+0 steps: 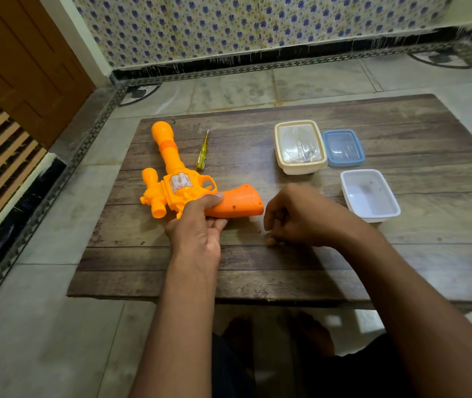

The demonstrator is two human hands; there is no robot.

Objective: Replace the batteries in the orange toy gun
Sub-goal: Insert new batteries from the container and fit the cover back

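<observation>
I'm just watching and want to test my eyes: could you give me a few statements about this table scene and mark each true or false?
1. The left hand holds the orange toy gun at its grip. True.
2. The yellow screwdriver is in the right hand. False: it lies on the wooden table, beside the gun's barrel.
3. The white tub nearest the right hand has no lid on. True.
4. The blue lid sits on the cream box. False: it lies on the table, right of that box.
5. The gun's barrel points toward the person. False: it points away.
</observation>
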